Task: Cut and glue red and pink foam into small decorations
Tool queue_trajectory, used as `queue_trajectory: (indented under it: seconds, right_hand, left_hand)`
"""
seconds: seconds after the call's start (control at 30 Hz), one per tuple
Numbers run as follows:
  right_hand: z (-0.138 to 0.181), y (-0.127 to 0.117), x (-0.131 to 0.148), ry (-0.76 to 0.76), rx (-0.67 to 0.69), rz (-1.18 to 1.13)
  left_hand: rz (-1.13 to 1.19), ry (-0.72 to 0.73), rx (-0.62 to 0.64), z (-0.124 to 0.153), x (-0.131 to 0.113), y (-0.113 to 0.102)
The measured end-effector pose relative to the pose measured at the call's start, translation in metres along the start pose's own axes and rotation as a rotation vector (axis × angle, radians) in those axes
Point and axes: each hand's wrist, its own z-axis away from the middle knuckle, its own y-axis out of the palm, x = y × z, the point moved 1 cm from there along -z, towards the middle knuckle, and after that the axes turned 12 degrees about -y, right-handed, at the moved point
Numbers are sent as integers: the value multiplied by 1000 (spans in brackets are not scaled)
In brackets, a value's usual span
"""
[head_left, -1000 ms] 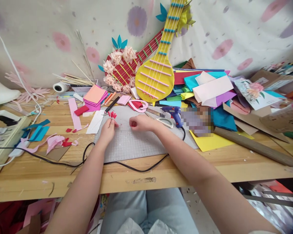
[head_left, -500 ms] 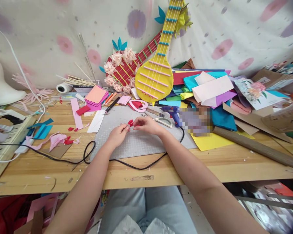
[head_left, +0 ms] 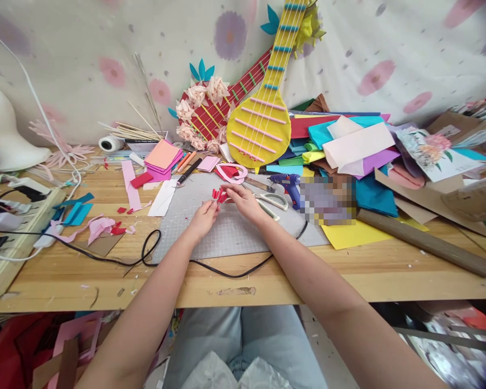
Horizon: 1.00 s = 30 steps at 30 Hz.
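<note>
My left hand (head_left: 204,217) and my right hand (head_left: 242,199) meet over a grey cutting mat (head_left: 227,237) on a wooden table (head_left: 267,281). Several small red paper bits (head_left: 218,195) lie in a cluster at the fingertips of both hands. My left hand's fingers are curled and pinch at the red bits. The fingers of my right hand are closed on the same cluster from the right.
Scissors (head_left: 273,202) and a blue glue gun (head_left: 288,186) lie right of my hands, its black cord (head_left: 210,267) looping across the mat's front. Coloured paper stacks (head_left: 348,146) pile at back right. Paper guitars (head_left: 259,119) lean on the wall. A power strip (head_left: 12,227) sits left.
My hands came together from apart and moved toward the back of the mat, gathering the red bits between their fingertips.
</note>
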Motion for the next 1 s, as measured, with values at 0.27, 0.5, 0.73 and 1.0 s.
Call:
queue_trajectory:
  seconds: [0.27,0.5,0.73,1.0]
  right_hand:
    - [7,5,9,-139,135,64]
    - [10,5,22,-121,171,132]
    - [11,8,21,-220,230,240]
    - [9,12,14,-131,-44,-44]
  left_hand:
    - [-73,32,62,-1,3,5]
    - [-43,94,74,-5,5,6]
    - [2,31,113,-6,7,6]
    - [20,145,56,-5,2,5]
